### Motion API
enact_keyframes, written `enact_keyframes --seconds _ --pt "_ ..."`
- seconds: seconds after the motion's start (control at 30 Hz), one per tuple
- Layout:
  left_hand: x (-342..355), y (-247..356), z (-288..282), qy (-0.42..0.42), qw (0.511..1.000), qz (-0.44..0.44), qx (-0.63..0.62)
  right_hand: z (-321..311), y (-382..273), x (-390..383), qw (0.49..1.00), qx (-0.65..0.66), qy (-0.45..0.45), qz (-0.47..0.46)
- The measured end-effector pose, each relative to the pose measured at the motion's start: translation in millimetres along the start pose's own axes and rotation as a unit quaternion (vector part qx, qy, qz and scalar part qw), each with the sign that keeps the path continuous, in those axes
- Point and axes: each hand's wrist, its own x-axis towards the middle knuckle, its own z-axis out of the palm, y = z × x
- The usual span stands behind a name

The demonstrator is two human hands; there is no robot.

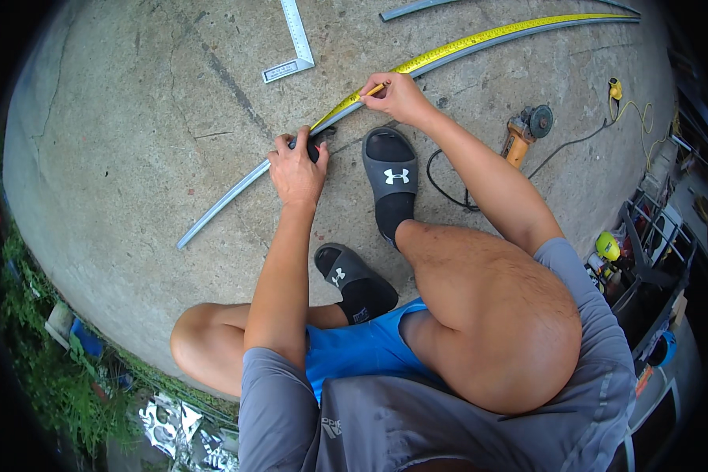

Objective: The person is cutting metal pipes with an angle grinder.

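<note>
A long grey metal bar point(224, 206) lies slantwise on the concrete, running from the left up to the far right. Along it stretches the yellow blade of a tape measure point(480, 38). My left hand point(297, 169) is wrapped round the dark tape case, mostly hidden under the fingers, and presses it against the bar. Farther up the bar, my right hand point(397, 96) pinches a yellow pencil point(376, 90), its tip close to the blade.
Beyond the bar lie a metal try square point(299, 47) and another metal bar point(421, 9). An orange angle grinder point(519, 138) with its cord rests to the right, near a yellow plug connector point(615, 88). A cluttered rack point(645, 259) stands at the right edge; plants point(63, 377) border the left.
</note>
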Motion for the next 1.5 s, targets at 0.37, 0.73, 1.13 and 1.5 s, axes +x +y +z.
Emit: enact_keyframes --seconds 0.37,0.73,1.13,1.5 --pt "-0.2 -0.4 0.9 0.004 1.000 0.001 -0.006 1.2 9.6 3.5 0.999 0.037 0.013 -0.013" --pt "-0.3 0.3 -0.1 0.002 1.000 -0.002 -0.004 -2.0 2.0 2.3 1.000 0.010 -0.005 -0.004" --pt "0.3 1.8 -1.1 -0.005 1.000 -0.004 -0.006 -2.4 2.3 0.9 1.000 0.010 0.010 -0.015" --pt "0.4 0.7 0.9 -0.001 1.000 -0.001 -0.007 -3.8 -0.5 -0.2 0.999 -0.028 0.009 -0.017"
